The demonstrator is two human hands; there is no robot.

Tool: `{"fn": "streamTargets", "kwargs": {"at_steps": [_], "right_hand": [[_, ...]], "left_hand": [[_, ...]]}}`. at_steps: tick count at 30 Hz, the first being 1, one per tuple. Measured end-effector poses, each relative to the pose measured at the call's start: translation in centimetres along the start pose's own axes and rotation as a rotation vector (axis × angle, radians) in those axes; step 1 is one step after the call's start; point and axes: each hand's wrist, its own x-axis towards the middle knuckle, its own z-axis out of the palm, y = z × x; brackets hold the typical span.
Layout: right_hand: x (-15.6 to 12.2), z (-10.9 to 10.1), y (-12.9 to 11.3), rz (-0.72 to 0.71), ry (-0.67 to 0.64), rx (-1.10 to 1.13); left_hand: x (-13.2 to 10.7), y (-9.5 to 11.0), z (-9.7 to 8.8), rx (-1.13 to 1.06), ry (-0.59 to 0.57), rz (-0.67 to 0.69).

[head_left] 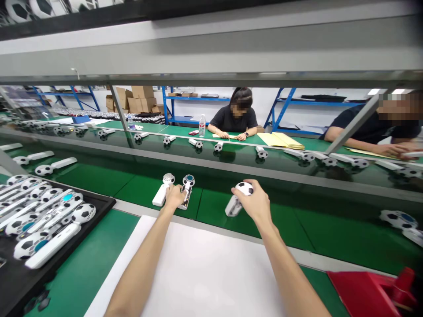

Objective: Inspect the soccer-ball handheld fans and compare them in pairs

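My left hand [175,196] is closed at the conveyor's near edge, its thumb on a soccer-ball handheld fan [186,201] whose handle shows exposed inner parts. Its fingers lie against a second white fan [160,196] just to the left; whether they grip that one too, I cannot tell. On the right, my right hand [256,200] wraps its thumb and fingers round the black-and-white ball head of another handheld fan [244,189]. That fan's white handle points down and left over the green belt.
A black tray [102,208] full of similar fans stands at the left. White paper [211,273] covers the near bench; a red holder [360,286] sits at right. More fans line the far conveyor [228,154]. Two people work opposite, beneath an overhead shelf [211,53].
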Motion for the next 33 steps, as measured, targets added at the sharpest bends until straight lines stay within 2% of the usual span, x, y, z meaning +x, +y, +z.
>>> {"fn": "streamTargets", "kwargs": {"at_steps": [3,5,10,14,17,20,23,28,30,33], "right_hand": [[0.8,-0.1,1.0,0.099,0.077,0.055],[1.2,0.8,2.1,0.120,0.038,0.121],[1.9,4.0,4.9,0.170,-0.234,0.201],[1.7,4.7,5.6,0.279,-0.319,0.190],[1.4,3.9,4.5,0.314,-0.337,0.253],[1.0,2.3,2.7,0.279,-0.326,0.380],[0.6,0.4,1.0,0.225,-0.346,0.548],[-0.8,-2.2,-1.4,0.140,-0.385,0.780],[-1.6,-3.1,-2.4,0.116,-0.376,0.815],[-2.9,-4.4,-4.0,0.067,-0.362,0.855]], "left_hand": [[-0.3,-0.3,-0.7,0.093,0.153,-0.036],[-0.5,-0.8,-0.9,0.129,0.220,-0.081],[-0.6,-2.8,-0.9,0.097,0.211,-0.162],[-0.2,-2.7,-1.4,-0.085,0.176,-0.157],[-0.1,-1.1,-2.5,-0.321,0.110,-0.130],[-0.8,1.4,-3.7,-0.602,-0.015,-0.069],[-2.6,4.1,-5.1,-0.837,-0.194,0.028],[-6.5,7.7,-7.2,-1.110,-0.453,0.163],[-7.9,8.8,-7.7,-1.203,-0.521,0.176],[-9.4,9.9,-8.2,-1.237,-0.528,0.201]]}}
